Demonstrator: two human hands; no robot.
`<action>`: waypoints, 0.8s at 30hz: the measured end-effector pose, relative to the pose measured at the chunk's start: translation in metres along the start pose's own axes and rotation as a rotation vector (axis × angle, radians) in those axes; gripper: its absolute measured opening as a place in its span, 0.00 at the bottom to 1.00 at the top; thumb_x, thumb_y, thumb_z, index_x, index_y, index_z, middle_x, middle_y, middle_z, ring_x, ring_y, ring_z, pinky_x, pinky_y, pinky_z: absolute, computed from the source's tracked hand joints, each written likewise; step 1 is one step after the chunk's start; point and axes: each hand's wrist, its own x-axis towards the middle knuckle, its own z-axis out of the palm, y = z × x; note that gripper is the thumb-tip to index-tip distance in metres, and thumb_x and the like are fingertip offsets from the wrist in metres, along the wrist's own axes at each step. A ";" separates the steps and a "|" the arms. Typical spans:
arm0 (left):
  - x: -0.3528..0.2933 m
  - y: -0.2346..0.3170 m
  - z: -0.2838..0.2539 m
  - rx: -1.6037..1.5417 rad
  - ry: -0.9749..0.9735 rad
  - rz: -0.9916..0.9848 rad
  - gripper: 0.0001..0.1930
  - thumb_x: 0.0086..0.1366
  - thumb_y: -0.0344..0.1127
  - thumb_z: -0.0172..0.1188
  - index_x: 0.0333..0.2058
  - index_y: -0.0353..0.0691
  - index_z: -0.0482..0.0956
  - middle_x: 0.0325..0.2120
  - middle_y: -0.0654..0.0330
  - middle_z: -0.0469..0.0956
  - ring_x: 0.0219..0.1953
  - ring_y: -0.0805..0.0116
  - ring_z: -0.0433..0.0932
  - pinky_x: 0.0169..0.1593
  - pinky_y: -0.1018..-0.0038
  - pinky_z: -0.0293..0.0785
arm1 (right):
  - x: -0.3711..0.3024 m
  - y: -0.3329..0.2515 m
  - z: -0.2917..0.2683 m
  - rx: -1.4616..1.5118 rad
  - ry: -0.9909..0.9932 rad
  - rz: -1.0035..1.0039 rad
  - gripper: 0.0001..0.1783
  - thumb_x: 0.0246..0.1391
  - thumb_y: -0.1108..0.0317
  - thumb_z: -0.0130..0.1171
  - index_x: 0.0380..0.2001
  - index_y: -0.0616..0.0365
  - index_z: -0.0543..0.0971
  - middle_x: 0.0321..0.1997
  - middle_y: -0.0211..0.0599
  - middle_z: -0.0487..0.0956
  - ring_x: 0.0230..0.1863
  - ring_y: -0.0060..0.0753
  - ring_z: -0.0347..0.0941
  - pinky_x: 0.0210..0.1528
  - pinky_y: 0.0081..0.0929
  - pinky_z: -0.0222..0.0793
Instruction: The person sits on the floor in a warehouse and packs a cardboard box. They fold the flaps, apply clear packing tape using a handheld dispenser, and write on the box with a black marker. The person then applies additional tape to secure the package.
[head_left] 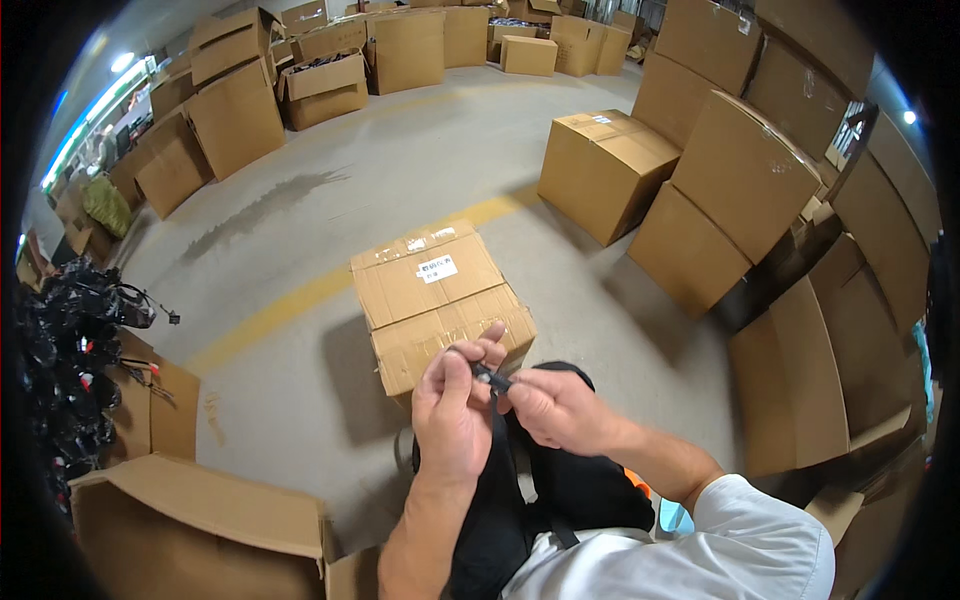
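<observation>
My left hand [450, 400] and my right hand [553, 405] meet in front of me, over my lap and the near edge of a closed cardboard box [400, 297]. Between their fingertips is a small black piece [490, 377] with a lighter spot on it. It looks like a cable end or connector, but its exact kind is too small to tell. My left thumb and fingers pinch one end, and my right thumb and fingers close on the other. A thin black strip hangs below it. The box carries a white label [437, 269] and clear tape.
To the left, a heap of black cables in clear plastic [80, 370] rises beside an open carton [200, 520]. Large cartons [745, 165] are stacked at the right, with a closed one [607, 165] in front. More boxes [405, 50] line the back, and a yellow line [270, 315] crosses the floor.
</observation>
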 end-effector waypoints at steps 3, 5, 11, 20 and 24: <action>0.033 0.039 -0.040 -0.252 0.098 0.187 0.16 0.80 0.45 0.50 0.45 0.38 0.78 0.48 0.53 0.80 0.67 0.53 0.71 0.72 0.56 0.64 | 0.026 -0.005 0.009 -0.900 0.130 -0.407 0.13 0.64 0.63 0.64 0.42 0.59 0.75 0.27 0.53 0.78 0.28 0.61 0.77 0.28 0.48 0.73; 0.067 0.089 -0.090 -0.151 0.126 0.434 0.15 0.80 0.45 0.50 0.45 0.39 0.78 0.51 0.52 0.80 0.66 0.56 0.71 0.73 0.59 0.62 | 0.044 0.008 -0.007 -0.916 0.162 -0.356 0.12 0.64 0.63 0.64 0.42 0.58 0.76 0.28 0.52 0.79 0.28 0.60 0.78 0.29 0.47 0.73; 0.141 0.059 -0.227 0.961 0.580 0.222 0.14 0.78 0.39 0.52 0.49 0.34 0.78 0.48 0.52 0.80 0.56 0.56 0.77 0.63 0.59 0.72 | 0.124 0.142 -0.130 -0.806 0.759 -0.279 0.12 0.68 0.67 0.59 0.49 0.62 0.79 0.31 0.46 0.79 0.30 0.32 0.73 0.36 0.34 0.71; 0.198 -0.034 -0.333 1.584 0.585 -0.215 0.15 0.79 0.41 0.49 0.49 0.33 0.69 0.43 0.35 0.78 0.49 0.37 0.78 0.52 0.49 0.72 | 0.179 0.259 -0.136 -1.062 0.869 -0.342 0.08 0.64 0.70 0.59 0.42 0.63 0.81 0.32 0.49 0.79 0.31 0.53 0.73 0.35 0.46 0.68; 0.190 -0.052 -0.292 1.468 0.715 -0.318 0.12 0.79 0.41 0.49 0.48 0.37 0.68 0.37 0.38 0.81 0.41 0.37 0.81 0.44 0.48 0.73 | 0.183 0.259 -0.169 -1.079 0.877 -0.387 0.13 0.59 0.73 0.61 0.46 0.67 0.80 0.33 0.50 0.80 0.30 0.52 0.74 0.35 0.45 0.69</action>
